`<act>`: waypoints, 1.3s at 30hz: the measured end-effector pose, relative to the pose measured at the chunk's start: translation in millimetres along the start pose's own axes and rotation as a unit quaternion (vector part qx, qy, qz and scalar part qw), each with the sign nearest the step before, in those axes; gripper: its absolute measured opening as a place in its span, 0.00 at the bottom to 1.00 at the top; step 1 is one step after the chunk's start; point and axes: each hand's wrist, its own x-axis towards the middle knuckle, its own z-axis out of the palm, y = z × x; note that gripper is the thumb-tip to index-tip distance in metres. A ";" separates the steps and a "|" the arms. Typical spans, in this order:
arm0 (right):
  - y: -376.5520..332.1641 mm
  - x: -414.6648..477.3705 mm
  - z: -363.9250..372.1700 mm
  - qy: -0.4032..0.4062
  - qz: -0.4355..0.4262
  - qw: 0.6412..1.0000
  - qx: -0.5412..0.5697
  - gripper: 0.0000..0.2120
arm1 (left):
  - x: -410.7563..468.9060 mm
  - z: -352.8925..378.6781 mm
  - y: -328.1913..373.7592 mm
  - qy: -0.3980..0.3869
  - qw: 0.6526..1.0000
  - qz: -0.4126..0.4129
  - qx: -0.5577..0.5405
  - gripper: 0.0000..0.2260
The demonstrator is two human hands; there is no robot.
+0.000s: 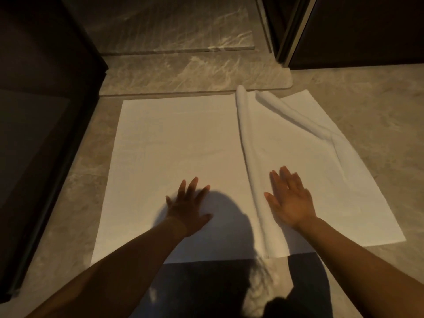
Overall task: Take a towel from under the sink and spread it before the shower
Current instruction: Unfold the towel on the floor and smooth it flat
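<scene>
A white towel (174,143) lies spread on the marble floor just in front of the raised shower threshold (183,72). Its left part is flat. On the right a long raised fold (250,157) runs from the far edge to the near edge, and a second crease slants across the right part. My left hand (188,207) rests palm down on the flat part near the near edge, fingers apart. To the right of the fold, my right hand (289,200) lies flat on the towel, fingers apart. Neither hand holds anything.
A dark glass panel or wall (46,111) stands along the left. A metal-framed dark door (344,31) stands at the upper right. Beyond the threshold the shower floor (160,24) is marble. My dark-clothed knees (218,290) are at the towel's near edge.
</scene>
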 end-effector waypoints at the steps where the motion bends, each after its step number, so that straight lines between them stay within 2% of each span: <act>1: -7.5 0.0 2.1 0.004 -0.022 1.000 0.008 0.32 | -0.6 -0.4 2.4 0.013 1.000 0.004 0.009 0.35; 3: -19.3 0.3 7.9 -0.011 -0.043 0.999 0.016 0.30 | -3.2 1.3 5.0 0.024 0.999 0.018 0.027 0.35; 10: -15.4 0.6 3.4 -0.073 -0.008 0.997 -0.021 0.29 | -6.7 0.8 -5.4 -0.019 1.000 0.011 -0.014 0.37; 13: -20.0 0.5 -1.8 -0.048 -0.008 0.999 0.006 0.30 | -7.5 -2.3 -10.5 -0.016 1.000 0.005 -0.021 0.36; 16: -32.8 -0.2 -0.2 -0.012 -0.054 0.998 0.024 0.30 | -7.2 -3.2 -14.2 -0.014 1.000 -0.002 -0.004 0.37; 19: -46.4 -3.1 6.6 -0.040 -0.093 0.995 0.008 0.30 | -7.6 -5.5 -15.1 -0.019 1.000 -0.007 0.003 0.38; 23: -58.1 -9.3 13.6 -0.094 -0.092 0.990 -0.058 0.32 | -11.0 -6.7 -19.5 -0.029 0.999 -0.011 -0.012 0.38; 33: -93.1 -6.3 17.8 -0.114 -0.116 0.983 -0.079 0.34 | -29.5 -6.8 -53.1 -0.032 0.998 -0.041 -0.023 0.38; 39: -100.2 -6.1 17.3 -0.096 -0.125 0.984 -0.080 0.34 | -39.5 -4.8 -68.5 -0.030 0.998 -0.053 -0.027 0.39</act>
